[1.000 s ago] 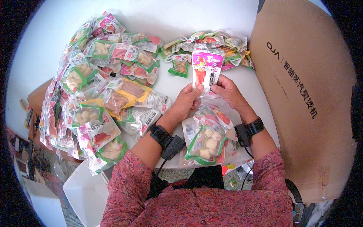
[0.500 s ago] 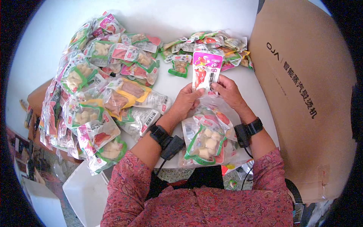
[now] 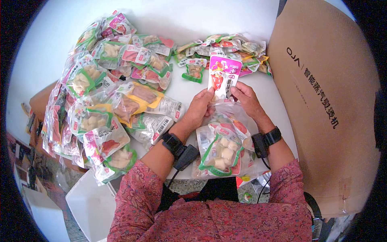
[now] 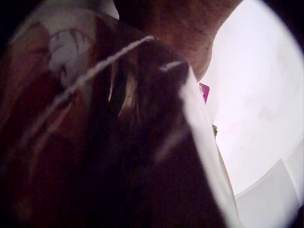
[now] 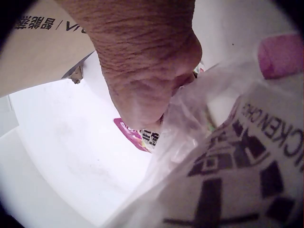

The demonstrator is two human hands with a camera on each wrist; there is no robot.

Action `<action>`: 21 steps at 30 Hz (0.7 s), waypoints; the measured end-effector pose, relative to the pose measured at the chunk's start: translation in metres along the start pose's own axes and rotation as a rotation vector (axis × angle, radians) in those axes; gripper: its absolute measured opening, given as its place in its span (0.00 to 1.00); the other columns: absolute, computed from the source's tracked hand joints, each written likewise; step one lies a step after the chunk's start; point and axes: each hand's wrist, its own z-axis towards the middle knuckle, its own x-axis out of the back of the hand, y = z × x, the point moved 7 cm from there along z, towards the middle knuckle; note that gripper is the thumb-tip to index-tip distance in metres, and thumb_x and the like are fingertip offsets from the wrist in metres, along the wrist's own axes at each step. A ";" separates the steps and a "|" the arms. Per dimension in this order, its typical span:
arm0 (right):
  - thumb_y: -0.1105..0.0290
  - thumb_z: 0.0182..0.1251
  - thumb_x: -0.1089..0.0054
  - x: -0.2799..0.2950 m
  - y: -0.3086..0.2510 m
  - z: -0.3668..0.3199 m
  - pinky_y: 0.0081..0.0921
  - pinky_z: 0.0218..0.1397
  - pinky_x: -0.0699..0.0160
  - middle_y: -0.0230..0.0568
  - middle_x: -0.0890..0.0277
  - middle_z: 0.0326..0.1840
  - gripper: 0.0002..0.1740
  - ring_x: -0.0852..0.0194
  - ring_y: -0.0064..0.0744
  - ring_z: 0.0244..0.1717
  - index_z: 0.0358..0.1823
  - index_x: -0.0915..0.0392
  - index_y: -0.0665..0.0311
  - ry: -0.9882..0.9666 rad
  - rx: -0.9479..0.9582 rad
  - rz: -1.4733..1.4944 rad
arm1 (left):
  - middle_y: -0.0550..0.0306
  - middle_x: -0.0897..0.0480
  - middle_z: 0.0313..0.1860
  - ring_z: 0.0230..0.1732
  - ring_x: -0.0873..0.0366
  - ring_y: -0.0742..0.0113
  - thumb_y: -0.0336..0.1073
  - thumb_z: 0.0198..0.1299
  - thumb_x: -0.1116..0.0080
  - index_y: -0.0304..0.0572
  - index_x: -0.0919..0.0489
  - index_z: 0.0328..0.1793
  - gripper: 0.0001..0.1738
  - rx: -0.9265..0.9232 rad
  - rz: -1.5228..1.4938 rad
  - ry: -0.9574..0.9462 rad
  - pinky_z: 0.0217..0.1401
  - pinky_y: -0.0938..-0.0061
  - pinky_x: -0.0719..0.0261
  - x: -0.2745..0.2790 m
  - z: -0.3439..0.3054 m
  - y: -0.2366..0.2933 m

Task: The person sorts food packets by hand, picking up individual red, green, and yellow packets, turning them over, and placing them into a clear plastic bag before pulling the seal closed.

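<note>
Left of the fingers, clear bags of food packets [image 3: 82, 82] heap on the white table [image 3: 183, 90]. The left hand [image 3: 200, 105] and right hand [image 3: 248, 101] pinch the lower sides of a pink-and-white printed packet [image 3: 225, 76], its bottom edge hard to make out. Rightward stands a brown cardboard box [image 3: 322, 149], cut off.

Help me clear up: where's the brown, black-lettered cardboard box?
In the head view, the box lines the right edge of the white table, beyond the right hand.
</note>
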 end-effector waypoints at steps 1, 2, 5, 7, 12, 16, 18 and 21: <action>0.63 0.64 0.55 -0.001 -0.003 -0.001 0.14 0.29 0.36 0.23 0.32 0.28 0.13 0.39 0.13 0.27 0.39 0.27 0.65 0.003 0.008 0.010 | 0.69 0.28 0.23 0.14 0.40 0.82 0.49 0.61 0.55 0.46 0.28 0.43 0.16 -0.004 0.011 0.002 0.13 0.88 0.48 0.000 0.000 0.001; 0.63 0.64 0.55 -0.001 -0.002 -0.001 0.14 0.29 0.36 0.23 0.32 0.28 0.13 0.39 0.13 0.27 0.39 0.27 0.65 0.003 0.008 0.010 | 0.69 0.28 0.23 0.14 0.40 0.82 0.49 0.61 0.55 0.46 0.28 0.43 0.16 -0.003 0.011 0.002 0.13 0.88 0.48 0.000 -0.001 0.001; 0.64 0.64 0.55 0.001 0.002 0.000 0.14 0.30 0.36 0.23 0.31 0.28 0.14 0.39 0.13 0.27 0.43 0.27 0.65 -0.004 0.005 -0.003 | 0.68 0.28 0.23 0.14 0.40 0.82 0.49 0.62 0.57 0.46 0.28 0.42 0.16 -0.009 0.042 0.020 0.13 0.88 0.48 0.001 0.000 0.001; 0.64 0.64 0.55 0.001 0.005 0.001 0.13 0.30 0.37 0.22 0.32 0.28 0.13 0.39 0.12 0.27 0.42 0.27 0.65 -0.011 -0.008 -0.001 | 0.68 0.28 0.23 0.14 0.39 0.82 0.48 0.62 0.57 0.45 0.28 0.42 0.16 -0.003 0.025 0.013 0.13 0.88 0.48 0.000 0.000 0.001; 0.64 0.64 0.54 0.001 0.003 0.000 0.12 0.28 0.38 0.22 0.33 0.27 0.13 0.40 0.11 0.26 0.42 0.27 0.65 -0.011 -0.008 0.012 | 0.68 0.28 0.23 0.14 0.39 0.81 0.48 0.62 0.57 0.44 0.28 0.43 0.16 -0.010 0.047 0.012 0.13 0.87 0.48 -0.001 -0.002 0.003; 0.64 0.64 0.54 0.001 0.004 0.000 0.12 0.28 0.38 0.22 0.33 0.27 0.12 0.40 0.11 0.25 0.41 0.27 0.65 -0.012 -0.005 0.017 | 0.68 0.29 0.22 0.14 0.39 0.81 0.49 0.62 0.57 0.44 0.28 0.46 0.17 -0.017 0.060 0.016 0.13 0.87 0.48 -0.001 -0.001 0.003; 0.64 0.64 0.54 0.001 0.005 0.000 0.12 0.28 0.38 0.22 0.33 0.27 0.12 0.40 0.12 0.25 0.41 0.27 0.65 -0.012 -0.011 0.033 | 0.68 0.29 0.22 0.14 0.39 0.81 0.48 0.62 0.56 0.44 0.28 0.46 0.17 -0.005 0.053 0.014 0.13 0.87 0.48 0.000 0.000 0.002; 0.64 0.64 0.53 0.001 0.008 0.001 0.13 0.28 0.37 0.22 0.33 0.27 0.12 0.39 0.12 0.26 0.40 0.28 0.64 -0.022 -0.014 0.062 | 0.68 0.29 0.22 0.14 0.40 0.82 0.47 0.62 0.56 0.43 0.28 0.46 0.17 0.002 0.022 -0.002 0.13 0.87 0.47 -0.001 0.001 0.001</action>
